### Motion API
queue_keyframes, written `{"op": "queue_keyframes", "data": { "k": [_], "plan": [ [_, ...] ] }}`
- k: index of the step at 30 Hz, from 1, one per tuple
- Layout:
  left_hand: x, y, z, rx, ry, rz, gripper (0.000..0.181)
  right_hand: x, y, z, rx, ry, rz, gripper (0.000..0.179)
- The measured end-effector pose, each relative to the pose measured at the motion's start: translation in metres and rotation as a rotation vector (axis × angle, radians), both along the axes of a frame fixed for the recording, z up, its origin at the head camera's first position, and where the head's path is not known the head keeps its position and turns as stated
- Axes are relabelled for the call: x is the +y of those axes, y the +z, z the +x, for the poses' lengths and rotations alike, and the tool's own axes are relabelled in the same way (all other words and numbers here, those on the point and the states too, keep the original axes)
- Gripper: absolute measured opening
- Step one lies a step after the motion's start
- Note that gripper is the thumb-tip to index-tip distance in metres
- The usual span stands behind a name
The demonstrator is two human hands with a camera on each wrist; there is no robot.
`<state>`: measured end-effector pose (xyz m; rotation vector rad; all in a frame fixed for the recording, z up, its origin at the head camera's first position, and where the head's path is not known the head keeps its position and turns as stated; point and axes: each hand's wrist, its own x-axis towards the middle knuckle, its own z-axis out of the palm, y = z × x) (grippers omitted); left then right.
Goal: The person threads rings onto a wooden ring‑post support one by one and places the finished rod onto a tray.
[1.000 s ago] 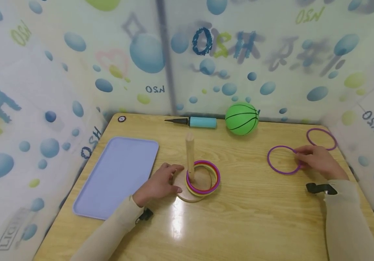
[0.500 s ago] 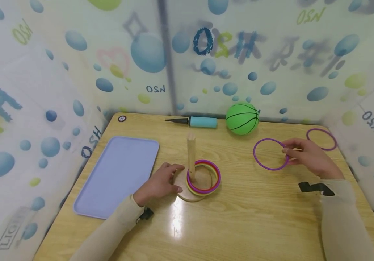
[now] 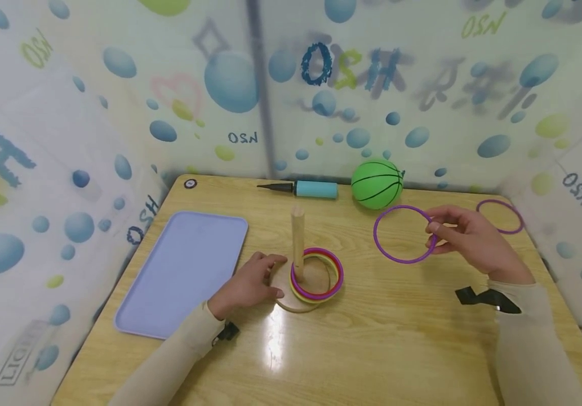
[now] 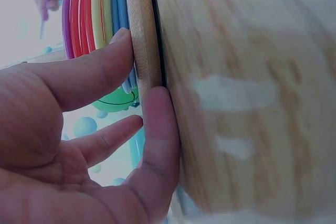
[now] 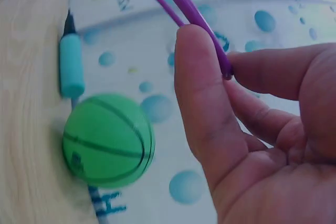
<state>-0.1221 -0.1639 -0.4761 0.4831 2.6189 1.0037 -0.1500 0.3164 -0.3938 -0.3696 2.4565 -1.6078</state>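
My right hand (image 3: 465,239) pinches a thin purple ring (image 3: 375,232) between thumb and fingers, raised above the right side of the table. The right wrist view shows the same ring (image 5: 181,1) nearly edge-on. A wooden stand with an upright peg (image 3: 298,242) and a round base (image 3: 316,275) is at the middle. Stacked around the peg are several rings (image 4: 84,14) in purple, red, yellow and blue. My left hand (image 3: 247,285) holds the base's left rim, thumb and fingers touching the wood (image 4: 142,24). Another purple ring (image 3: 493,201) lies at the far right corner.
A pale blue tray (image 3: 184,270) lies at the left. Along the back edge are a blue hand pump (image 3: 316,189) and a green ball (image 3: 377,183). A small round disc (image 3: 190,184) sits at the back left corner. Patterned walls close in the table.
My right hand has lifted the purple ring off the table and carried it left, towards the stand. The left hand stays at the base.
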Motion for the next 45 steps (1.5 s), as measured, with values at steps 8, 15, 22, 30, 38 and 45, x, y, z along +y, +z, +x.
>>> {"op": "queue_keyframes", "data": {
  "k": [8, 15, 22, 30, 38, 45],
  "plan": [
    [0.000, -0.002, -0.002, 0.009, -0.010, -0.001, 0.074, -0.032, 0.020, 0.013, -0.009, 0.103, -0.322, 0.031],
    [0.001, -0.001, -0.001, 0.003, -0.006, -0.007, 0.074, -0.064, 0.032, 0.018, 0.000, 0.193, -0.560, 0.034],
    [0.001, 0.001, -0.001, 0.013, -0.004, -0.014, 0.074, -0.095, 0.048, 0.022, 0.014, 0.270, -0.752, 0.035],
    [0.002, 0.001, -0.001, -0.001, 0.007, -0.011, 0.074, -0.134, 0.058, 0.021, -0.022, 0.354, -0.920, 0.035],
    [0.001, 0.000, -0.001, 0.008, -0.005, -0.024, 0.074, -0.163, 0.042, 0.011, -0.071, 0.301, -0.815, 0.029],
    [0.001, 0.001, 0.001, 0.006, -0.001, -0.021, 0.074, -0.176, 0.025, 0.008, -0.160, 0.252, -0.727, 0.024]
  ]
}}
